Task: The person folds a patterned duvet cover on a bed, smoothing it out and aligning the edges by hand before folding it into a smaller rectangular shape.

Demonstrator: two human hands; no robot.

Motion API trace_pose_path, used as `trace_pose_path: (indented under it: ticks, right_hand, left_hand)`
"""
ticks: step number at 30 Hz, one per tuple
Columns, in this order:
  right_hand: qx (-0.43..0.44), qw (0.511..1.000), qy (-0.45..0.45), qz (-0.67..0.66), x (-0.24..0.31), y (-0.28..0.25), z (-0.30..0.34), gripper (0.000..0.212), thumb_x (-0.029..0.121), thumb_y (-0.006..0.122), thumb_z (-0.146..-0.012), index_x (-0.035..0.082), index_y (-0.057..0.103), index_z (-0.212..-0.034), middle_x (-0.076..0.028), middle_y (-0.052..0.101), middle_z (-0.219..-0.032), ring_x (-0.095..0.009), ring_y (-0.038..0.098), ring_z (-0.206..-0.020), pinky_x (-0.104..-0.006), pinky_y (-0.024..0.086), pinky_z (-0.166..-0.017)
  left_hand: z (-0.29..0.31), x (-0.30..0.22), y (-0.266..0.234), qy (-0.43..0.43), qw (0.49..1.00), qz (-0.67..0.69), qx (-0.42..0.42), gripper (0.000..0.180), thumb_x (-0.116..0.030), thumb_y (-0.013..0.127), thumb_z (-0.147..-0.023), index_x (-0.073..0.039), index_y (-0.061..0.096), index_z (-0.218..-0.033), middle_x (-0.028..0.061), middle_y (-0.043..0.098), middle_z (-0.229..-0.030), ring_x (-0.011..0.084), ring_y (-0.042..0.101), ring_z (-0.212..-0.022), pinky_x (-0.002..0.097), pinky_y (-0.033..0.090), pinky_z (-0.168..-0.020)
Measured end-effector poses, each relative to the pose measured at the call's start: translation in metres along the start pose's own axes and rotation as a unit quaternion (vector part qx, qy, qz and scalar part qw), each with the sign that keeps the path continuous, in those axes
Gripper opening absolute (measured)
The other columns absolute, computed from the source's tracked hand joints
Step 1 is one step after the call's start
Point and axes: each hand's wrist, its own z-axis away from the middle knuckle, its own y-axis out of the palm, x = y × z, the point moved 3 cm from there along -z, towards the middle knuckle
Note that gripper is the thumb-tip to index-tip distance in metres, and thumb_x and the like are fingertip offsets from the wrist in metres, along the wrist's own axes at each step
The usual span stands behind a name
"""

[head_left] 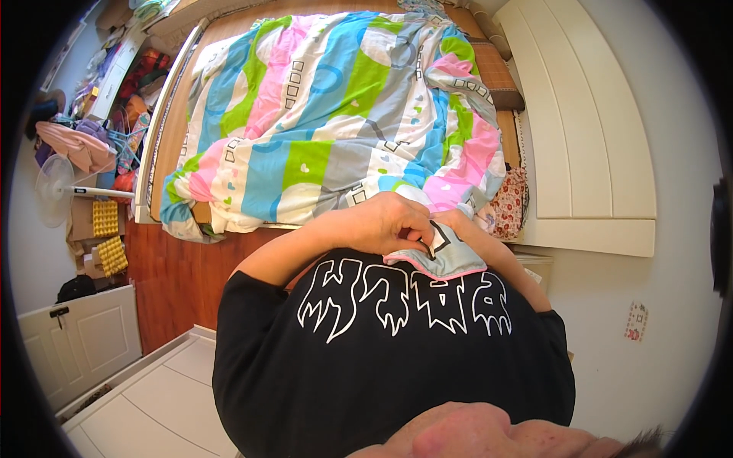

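A large quilt [328, 99] with white, green, blue, pink and grey stripes lies spread and wrinkled over the bed. Close to my chest, my left hand [393, 223] pinches a grey cloth corner [452, 259] edged in pink, its thumb and fingers closed on the fabric. My right hand [456, 220] is at the far side of the same corner. Its fingers are partly hidden by the cloth but look closed on it. The corner has the quilt's colours and pattern; my hands hide where it would join the quilt.
A white headboard [584, 122] stands at the right, beside a brown mat-like pillow [492, 69] and a red floral cloth [510, 200]. At the left are a white fan [57, 182], piled clothes [80, 145] and yellow egg-crate trays [112, 256]. Reddish wood floor [168, 275] shows near the bed.
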Motion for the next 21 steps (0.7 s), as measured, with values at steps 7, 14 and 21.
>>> trace_pose_path:
  ticks: [7,14,21]
  right_hand:
    - [-0.068,0.995,-0.001,0.071,-0.002,-0.001,0.008,0.013,0.002,0.06,-0.073,0.0,0.058,-0.086,-0.003,0.057,-0.078,-0.006,0.052,-0.075,-0.0228,0.043,-0.066]
    - [-0.137,0.984,-0.027,0.11,0.012,-0.009,0.014,0.011,0.003,0.06,-0.071,0.0,0.056,-0.081,-0.003,0.051,-0.069,-0.009,0.049,-0.067,-0.0248,0.04,-0.06]
    - [-0.161,0.979,0.026,0.124,-0.001,-0.011,0.013,0.014,0.008,0.062,-0.073,0.001,0.061,-0.085,-0.012,0.057,-0.075,-0.02,0.059,-0.068,-0.0291,0.046,-0.061]
  left_hand:
    - [-0.004,-0.003,0.006,0.061,0.995,-0.06,-0.053,0.014,-0.012,0.07,-0.071,-0.008,0.065,-0.084,0.0041,0.057,-0.078,0.0231,0.059,-0.068,0.0317,0.046,-0.061]
    - [0.004,-0.004,0.003,-0.003,0.996,-0.014,-0.093,0.01,-0.004,0.068,-0.075,-0.004,0.063,-0.083,0.007,0.059,-0.079,0.0213,0.059,-0.071,0.0314,0.046,-0.062]
    - [0.013,-0.006,0.01,0.035,0.991,-0.004,-0.131,0.01,-0.005,0.061,-0.08,-0.003,0.053,-0.085,0.0102,0.055,-0.086,0.0275,0.055,-0.082,0.0349,0.043,-0.073]
